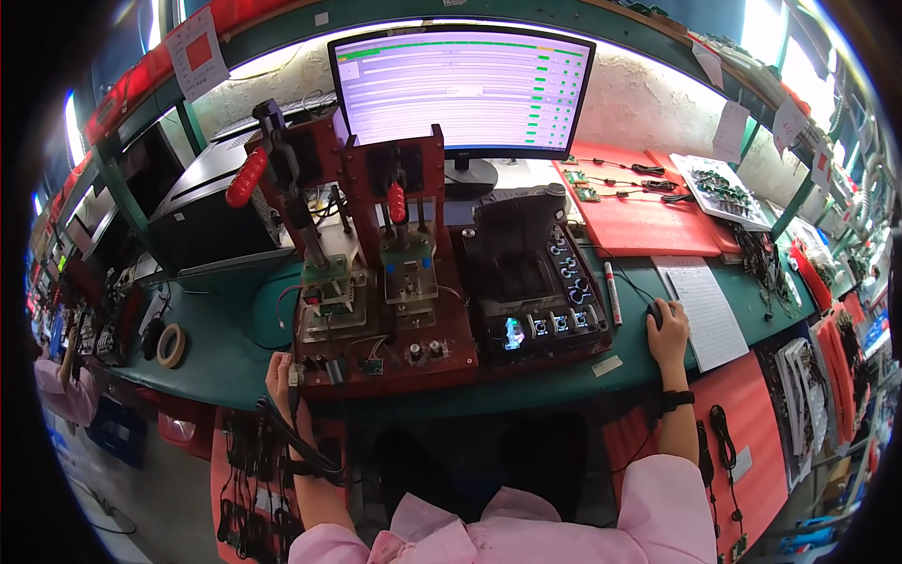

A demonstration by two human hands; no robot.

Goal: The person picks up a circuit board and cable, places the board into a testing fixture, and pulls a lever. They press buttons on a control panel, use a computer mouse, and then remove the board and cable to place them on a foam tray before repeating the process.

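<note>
My right hand [668,335] rests on a dark computer mouse [654,316] on the green bench, to the right of a black control box [532,282] with lit buttons. My left hand [280,378] is at the front left corner of a red test fixture [371,273] and holds a small connector on a black cable [301,432] that hangs down past my wrist. The fixture carries two lever presses with red knobs, each above a small green circuit board. A monitor [460,86] behind it shows rows of lines with green marks.
A paper sheet [703,305] and a white marker [613,293] lie by the mouse. Red mats [639,221] with cables and small boards lie at the back right. A tape roll [171,345] sits far left. Another person's sleeve [58,385] shows at the left edge.
</note>
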